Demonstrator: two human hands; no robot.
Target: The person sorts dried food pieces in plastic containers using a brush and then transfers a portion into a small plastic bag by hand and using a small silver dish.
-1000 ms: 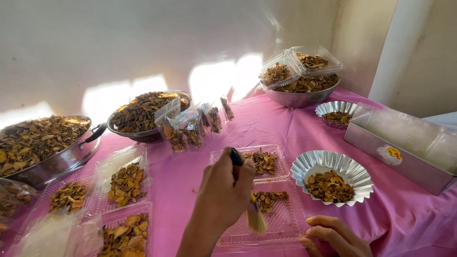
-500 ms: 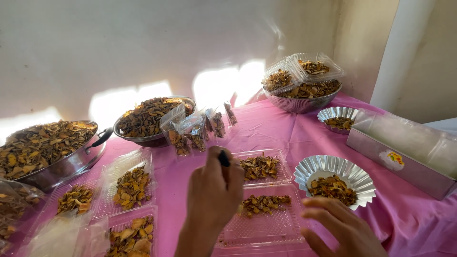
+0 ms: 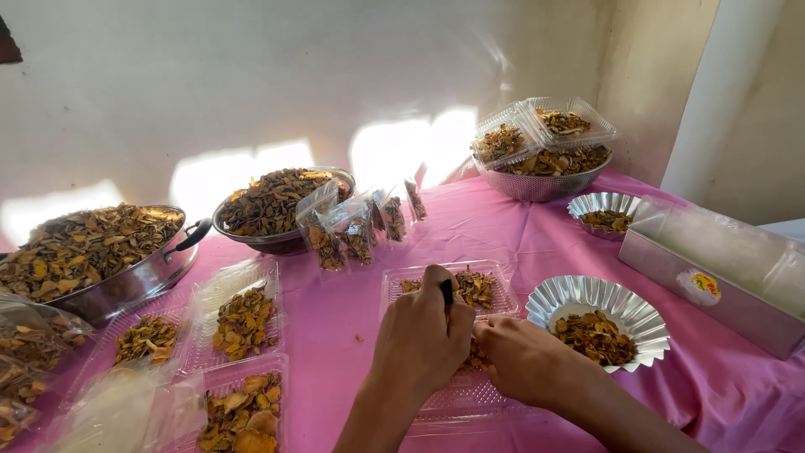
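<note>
Pink cloth covers the surface [image 3: 520, 243], which carries metal pans and bowls heaped with dried brown and orange chips. A long silver box [image 3: 713, 281] sits at the right edge. Near the front lies a clear hinged plastic tray [image 3: 436, 285] holding small piles of chips, with a fluted foil cup [image 3: 597, 323] of chips just to its right. Both hands meet over the tray's near half. The left hand [image 3: 423, 335] is clenched around a slim black handle [image 3: 447, 291]. The right hand [image 3: 524, 361] presses down beside it, fingers curled; whether it grips anything cannot be told.
</note>
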